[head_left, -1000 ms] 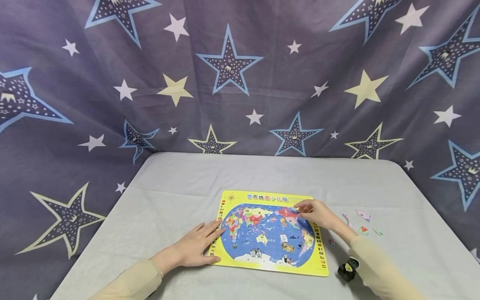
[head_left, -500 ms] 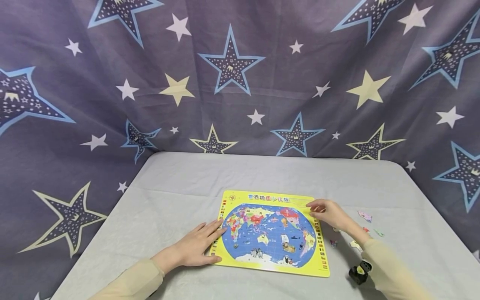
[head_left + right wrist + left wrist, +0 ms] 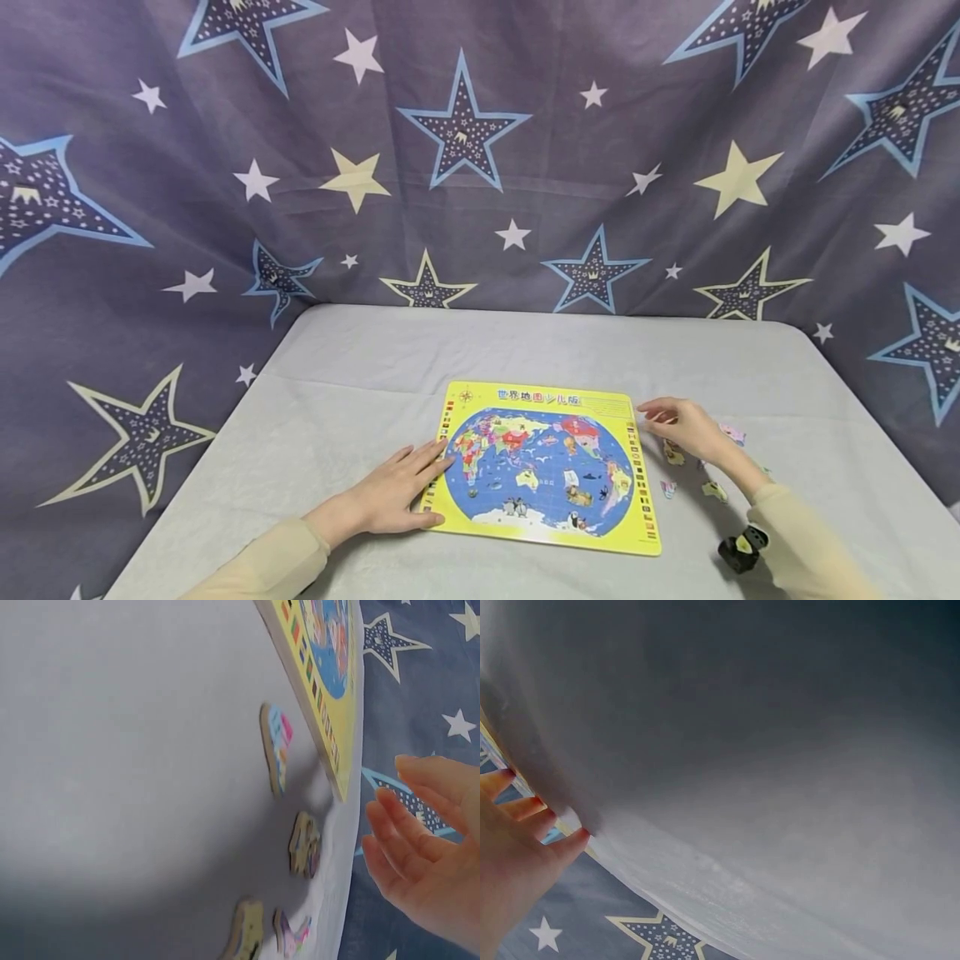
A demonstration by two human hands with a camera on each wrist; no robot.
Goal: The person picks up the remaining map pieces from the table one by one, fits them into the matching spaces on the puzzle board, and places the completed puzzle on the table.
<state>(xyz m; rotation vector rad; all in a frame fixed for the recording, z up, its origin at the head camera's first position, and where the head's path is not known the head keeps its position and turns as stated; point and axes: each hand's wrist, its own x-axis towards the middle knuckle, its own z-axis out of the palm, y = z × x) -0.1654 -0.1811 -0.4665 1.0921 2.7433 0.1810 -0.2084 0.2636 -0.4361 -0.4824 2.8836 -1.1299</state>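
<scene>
A yellow-bordered world-map puzzle board (image 3: 626, 537) lies flat on the table, printed with continents on a blue oval. My left hand (image 3: 390, 493) rests on its left edge with fingers spread; in the left wrist view those fingertips (image 3: 532, 802) touch the rim. Just off the board's right side hovers my right hand (image 3: 688, 432), fingers loosely bent. In the right wrist view nothing sits between its thumb and fingers (image 3: 405, 825). Below it lie loose puzzle pieces, including a slim colourful one (image 3: 279, 746) beside the board and a patterned one (image 3: 305, 845).
More loose pieces lie right of the board: a yellowish-green one (image 3: 715, 492) and a pink one (image 3: 733, 432), partly behind my right hand. A black device (image 3: 742, 550) sits at the right wrist. Behind the grey-covered table (image 3: 330, 350) hangs a star-patterned curtain (image 3: 465, 225).
My right hand has moved off the board's upper right, rightward toward the loose pieces. Pieces formerly hidden under the right arm now show. My left hand keeps its place on the board.
</scene>
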